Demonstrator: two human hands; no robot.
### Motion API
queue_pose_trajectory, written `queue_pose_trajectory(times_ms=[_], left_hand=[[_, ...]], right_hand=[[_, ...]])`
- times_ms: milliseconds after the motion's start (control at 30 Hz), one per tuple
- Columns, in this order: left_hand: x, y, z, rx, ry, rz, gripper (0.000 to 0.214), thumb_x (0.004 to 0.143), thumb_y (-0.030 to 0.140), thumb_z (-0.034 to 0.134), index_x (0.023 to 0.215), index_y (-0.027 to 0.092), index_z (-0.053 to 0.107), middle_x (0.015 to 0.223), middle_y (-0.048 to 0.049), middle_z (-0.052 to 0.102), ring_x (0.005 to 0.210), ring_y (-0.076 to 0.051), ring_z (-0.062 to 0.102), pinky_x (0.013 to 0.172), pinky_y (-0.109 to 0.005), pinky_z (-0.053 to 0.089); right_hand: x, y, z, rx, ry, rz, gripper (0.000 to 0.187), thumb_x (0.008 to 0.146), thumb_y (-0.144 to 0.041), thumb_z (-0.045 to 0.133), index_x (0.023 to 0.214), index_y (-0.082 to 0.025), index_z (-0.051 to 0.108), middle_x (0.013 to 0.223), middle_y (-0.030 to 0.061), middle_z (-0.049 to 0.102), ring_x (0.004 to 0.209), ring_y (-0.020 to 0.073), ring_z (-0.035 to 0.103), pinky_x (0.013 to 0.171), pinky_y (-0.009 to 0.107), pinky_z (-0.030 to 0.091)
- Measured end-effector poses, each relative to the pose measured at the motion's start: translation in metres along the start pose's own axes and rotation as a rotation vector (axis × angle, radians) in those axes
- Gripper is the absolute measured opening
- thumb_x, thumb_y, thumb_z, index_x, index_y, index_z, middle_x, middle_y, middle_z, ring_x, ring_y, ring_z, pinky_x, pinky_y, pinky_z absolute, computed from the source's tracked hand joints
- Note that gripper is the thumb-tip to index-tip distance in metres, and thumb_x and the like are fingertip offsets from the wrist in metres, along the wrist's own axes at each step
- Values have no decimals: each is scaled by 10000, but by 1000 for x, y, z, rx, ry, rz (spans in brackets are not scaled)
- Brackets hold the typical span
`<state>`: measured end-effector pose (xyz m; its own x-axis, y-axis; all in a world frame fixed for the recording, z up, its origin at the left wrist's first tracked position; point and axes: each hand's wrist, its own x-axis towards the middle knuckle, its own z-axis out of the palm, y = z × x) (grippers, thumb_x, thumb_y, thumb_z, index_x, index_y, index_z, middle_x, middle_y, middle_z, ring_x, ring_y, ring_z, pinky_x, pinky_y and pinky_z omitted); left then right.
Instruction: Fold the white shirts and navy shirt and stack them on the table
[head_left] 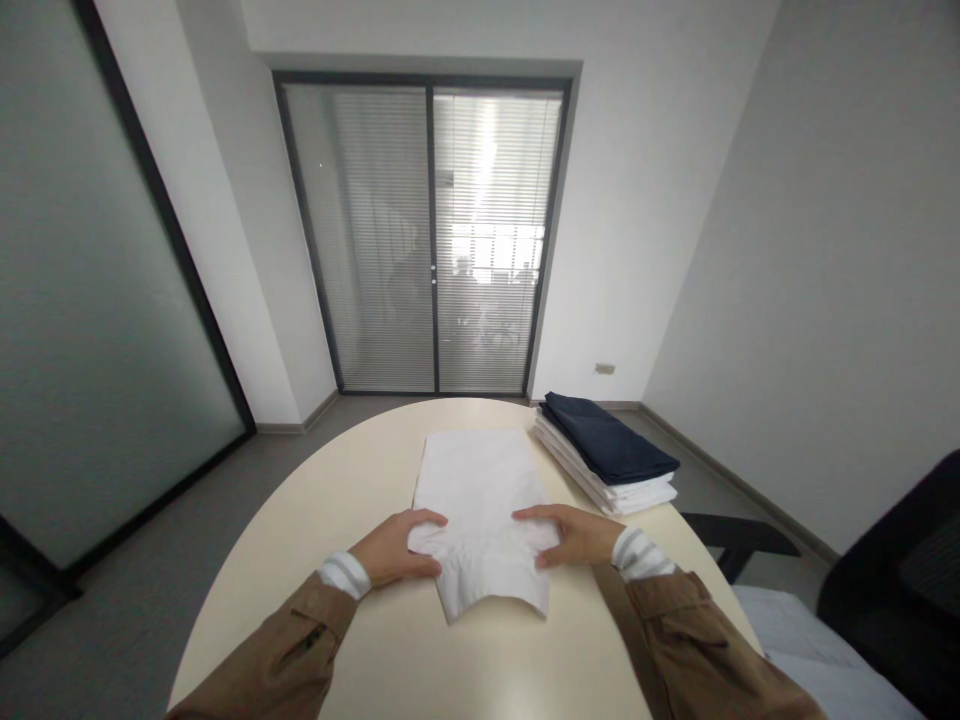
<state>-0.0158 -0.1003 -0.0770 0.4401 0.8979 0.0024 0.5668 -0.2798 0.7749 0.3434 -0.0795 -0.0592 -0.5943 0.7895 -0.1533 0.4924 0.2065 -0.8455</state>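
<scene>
A folded white cloth (480, 475) lies flat on the table in front of me, its near end puckered and curving up slightly off the tabletop. My left hand (396, 548) grips its left edge, with thumb and fingers bunching the fabric. On the opposite edge my right hand (576, 536) pinches the same cloth at about the same height. The fingertips under the fabric are partly hidden. Whether it is a garment or a plain piece of fabric I cannot tell.
The round cream table (322, 510) carries a stack of folded white cloths (641, 494) at its right, topped by a folded navy cloth (607, 437). A black chair (900, 560) stands at the right, with white fabric (817, 645) on its seat. Glass doors (360, 250) with blinds are beyond.
</scene>
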Motion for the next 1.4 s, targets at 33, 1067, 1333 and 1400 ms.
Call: queue_pose_trajectory(times_ms=[33,1067,1333,1400], left_hand=[[-1,2,2,30,26,28,609,608,379,828,1181,223,696,1122,-66,704,1001,-278,632,903,-334,464],[2,23,19,-644,216,7,689,621,291,837,1224,149,535,884,-12,660,750,-154,626,699,-254,496],[6,26,20,-477,461,-10,480,705,351,758,1130,161,639,813,0,645,630,-137,567,511,-217,463],[8,25,21,-487,497,7,437,722,389,746,1083,159,660,837,-14,650,670,-152,586,523,-223,481]], right_hand=[[1,1,0,-34,23,-6,700,614,-427,847,1268,-272,654,1261,58,661,1174,298,596,1058,427,435],[5,8,9,320,156,-93,881,581,-392,883,1360,-232,503,1179,64,650,1043,256,626,938,401,494],[9,6,5,278,297,-124,699,621,-354,854,1249,-213,582,925,4,683,809,186,643,752,311,527],[11,3,5,254,388,-142,638,672,-392,815,1239,-206,592,912,14,690,790,187,649,743,320,540]])
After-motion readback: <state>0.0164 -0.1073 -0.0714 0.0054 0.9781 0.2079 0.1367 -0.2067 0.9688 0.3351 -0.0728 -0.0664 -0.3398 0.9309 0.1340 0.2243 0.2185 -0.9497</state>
